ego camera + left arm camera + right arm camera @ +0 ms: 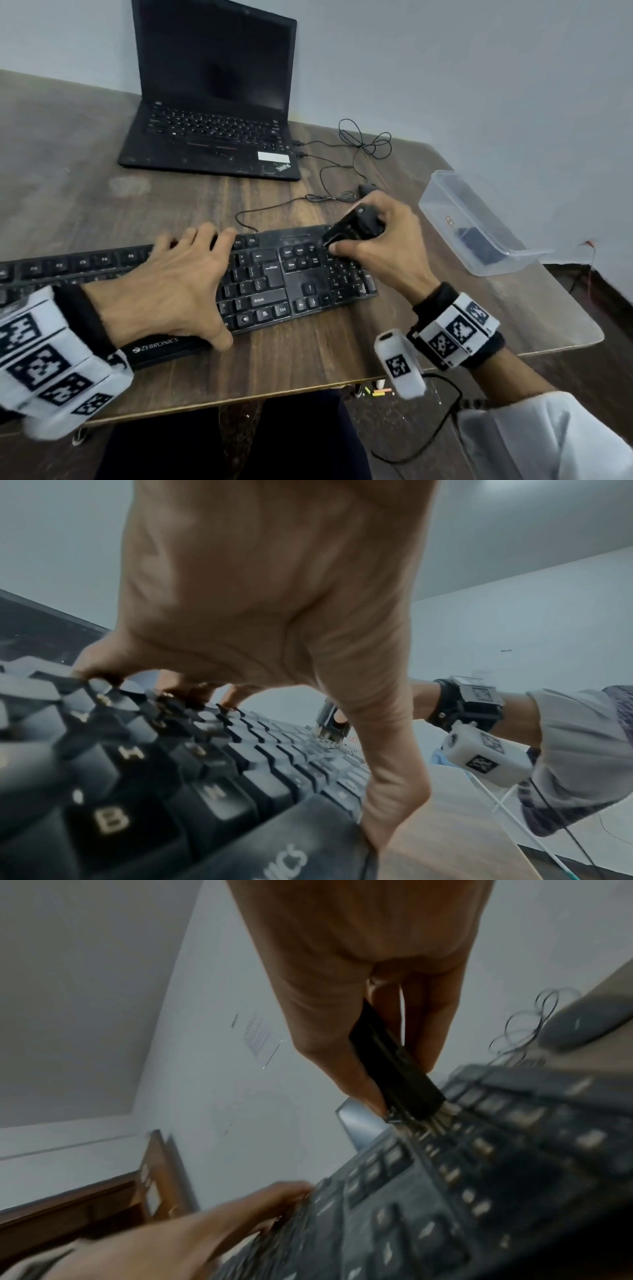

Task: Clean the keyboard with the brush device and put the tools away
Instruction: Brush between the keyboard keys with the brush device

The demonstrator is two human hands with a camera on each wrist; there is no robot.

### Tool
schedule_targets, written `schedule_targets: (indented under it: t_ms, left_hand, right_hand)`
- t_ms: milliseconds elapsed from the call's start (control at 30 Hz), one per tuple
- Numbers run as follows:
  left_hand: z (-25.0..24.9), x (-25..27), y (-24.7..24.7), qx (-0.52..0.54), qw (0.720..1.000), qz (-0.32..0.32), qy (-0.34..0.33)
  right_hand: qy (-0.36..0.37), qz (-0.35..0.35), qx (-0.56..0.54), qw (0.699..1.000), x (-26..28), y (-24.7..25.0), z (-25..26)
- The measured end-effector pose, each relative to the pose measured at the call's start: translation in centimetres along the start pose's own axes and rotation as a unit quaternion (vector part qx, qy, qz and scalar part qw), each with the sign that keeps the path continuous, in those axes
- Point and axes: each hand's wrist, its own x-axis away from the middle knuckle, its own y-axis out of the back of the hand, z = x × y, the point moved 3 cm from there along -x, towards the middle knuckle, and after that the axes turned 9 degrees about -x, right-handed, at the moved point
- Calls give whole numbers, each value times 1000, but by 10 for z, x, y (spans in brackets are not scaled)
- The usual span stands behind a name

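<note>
stage: brushing in progress, looks mid-task | right hand (383,246) grip closed round brush device (349,229), bristles on numpad end of keyboard (267,284) on worktop (308,356) | left hand (171,291) splayed flat, bracing keyboard | remaining: rest of the keys, then stow tools, likely in plastic tub (442,202)

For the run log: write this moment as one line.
step: brushing | right hand: grips brush device, bristles at numpad top | left hand: steadies keyboard | container: open

Open black laptop (212,102) at the back of the wooden table (85,198), tangled black cables (363,144) right of the laptop, black mouse (367,189) right and nearer, grey wall (479,68) behind the laptop.
</note>
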Motion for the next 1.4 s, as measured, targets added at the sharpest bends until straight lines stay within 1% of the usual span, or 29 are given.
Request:
schedule_targets:
  t_ms: [67,100,200,300,367,433,500,567,600,700,767,867,967,1033,1100,1167,1233,1333,1400]
  left_hand:
    - [0,0,0,7,1000,-1,-4]
    - [1,0,0,11,1000,-4,-6]
    - [2,1,-1,16,1000,-8,-9]
    - [2,0,-1,20,1000,-12,-11]
    - [2,0,-1,20,1000,-17,-11]
    - [3,0,-2,22,1000,-16,-10]
    - [3,0,-2,26,1000,-14,-11]
    - [3,-1,-2,26,999,-16,-11]
    - [3,-1,-2,24,999,-18,-12]
    - [4,-1,-3,22,1000,-14,-11]
    - [5,-3,-3,25,1000,-12,-12]
    - [5,-3,-3,28,999,-18,-10]
    - [4,-2,-3,25,999,-25,-10]
    - [4,-1,-3,28,999,-28,-12]
    - [4,-1,-3,31,999,-33,-15]
    - [4,-1,-3,32,999,-37,-19]
    - [5,-1,-5,30,999,-38,-22]
    - [5,-3,-7,25,999,-38,-23]
    - [5,-4,-7,25,999,-40,-23]
  right_hand:
    - [19,25,14,999,-1,-7,0]
    - [19,20,21,999,-7,-3,-4]
    - [-9,-39,41,998,-30,17,-17]
    - [-19,-61,43,997,-40,22,-21]
    - [-15,-41,20,999,-38,11,-9]
    - [0,11,5,1000,-30,-12,9]
    - [36,51,9,998,-19,-34,25]
    - [53,62,23,996,-18,-37,28]
    - [44,57,30,997,-22,-30,23]
    - [-17,-3,59,998,-36,5,-4]
    - [-45,-34,64,996,-38,19,-16]
    - [-29,-35,48,998,-31,15,-14]
    - [9,16,25,1000,-21,-5,0]
    - [28,41,32,998,-22,-13,6]
    - [23,24,45,998,-28,-6,6]
    - [-2,-22,51,998,-32,8,-2]
    - [-27,-51,50,997,-23,18,-11]
    - [-59,-50,55,995,11,24,-21]
    - [-68,-52,53,995,37,30,-29]
